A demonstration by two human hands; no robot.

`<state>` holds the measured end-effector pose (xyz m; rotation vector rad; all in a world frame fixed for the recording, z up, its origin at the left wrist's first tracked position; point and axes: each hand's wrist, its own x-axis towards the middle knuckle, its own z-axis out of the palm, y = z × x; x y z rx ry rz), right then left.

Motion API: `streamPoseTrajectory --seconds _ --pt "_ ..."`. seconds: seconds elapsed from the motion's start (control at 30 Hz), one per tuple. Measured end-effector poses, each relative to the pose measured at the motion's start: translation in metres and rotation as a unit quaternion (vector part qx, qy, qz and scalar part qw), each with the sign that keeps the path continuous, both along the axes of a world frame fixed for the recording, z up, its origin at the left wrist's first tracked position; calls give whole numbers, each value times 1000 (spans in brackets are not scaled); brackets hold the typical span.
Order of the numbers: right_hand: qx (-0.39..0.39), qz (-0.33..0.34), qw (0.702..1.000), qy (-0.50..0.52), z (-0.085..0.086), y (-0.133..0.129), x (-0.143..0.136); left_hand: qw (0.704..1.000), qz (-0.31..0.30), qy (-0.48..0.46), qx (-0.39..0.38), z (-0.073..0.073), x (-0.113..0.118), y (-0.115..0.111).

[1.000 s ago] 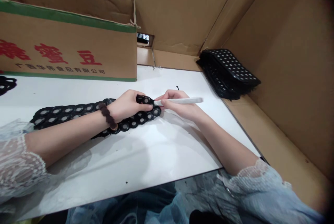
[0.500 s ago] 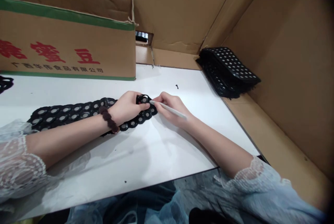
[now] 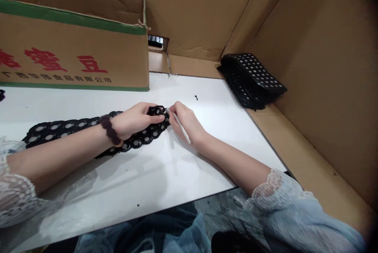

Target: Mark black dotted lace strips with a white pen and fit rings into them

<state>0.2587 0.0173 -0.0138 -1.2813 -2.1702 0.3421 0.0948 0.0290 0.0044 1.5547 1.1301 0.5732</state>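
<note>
A long black strip with pale round dots [image 3: 137, 143] lies across the white table, partly under my left forearm. My left hand [image 3: 136, 119] pinches its right end between thumb and fingers, lifting the edge a little. Closed around a slim white pen-like tool [image 3: 182, 128], my right hand [image 3: 187, 121] is right beside that end. The tool's tip meets the strip's edge near my left thumb; the exact contact is too small to make out.
Behind the strip stands an open cardboard box [image 3: 73, 56] with green edges. A folded stack of black dotted pieces [image 3: 254, 78] rests at the back right by the cardboard wall [image 3: 319, 68]. A small black scrap [image 3: 196, 97] lies on the white table [image 3: 165, 178].
The whole view has shifted slightly. The white tool has tilted more steeply in my right hand, and the strip's end is turned a little in my left fingers.
</note>
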Motion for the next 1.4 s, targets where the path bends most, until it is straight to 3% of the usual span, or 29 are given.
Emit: streamPoseTrajectory --seconds 0.13,0.23,0.4,0.5,0.57,0.7,0.97,1.17,1.4 --pt "-7 -20 999 24 3 -1 2 999 -50 7 -1 6 -2 3" --pt "-103 -16 988 118 5 2 9 997 -44 47 35 7 -1 3" --pt "-341 60 890 298 12 12 25 992 -34 92 78 5 -1 4" --pt "-406 109 836 352 15 17 32 988 -34 117 95 4 -1 5" --pt "-416 125 826 359 15 19 34 985 -30 129 108 3 0 6" --pt "-405 124 841 336 12 19 35 979 -25 152 133 3 2 4" --pt "-408 106 845 329 11 16 35 983 6 162 82 8 2 -1" --pt "-329 92 900 272 9 11 30 987 28 139 70 7 3 -3" --pt "-178 133 955 199 7 7 26 993 12 89 71 4 4 -3"
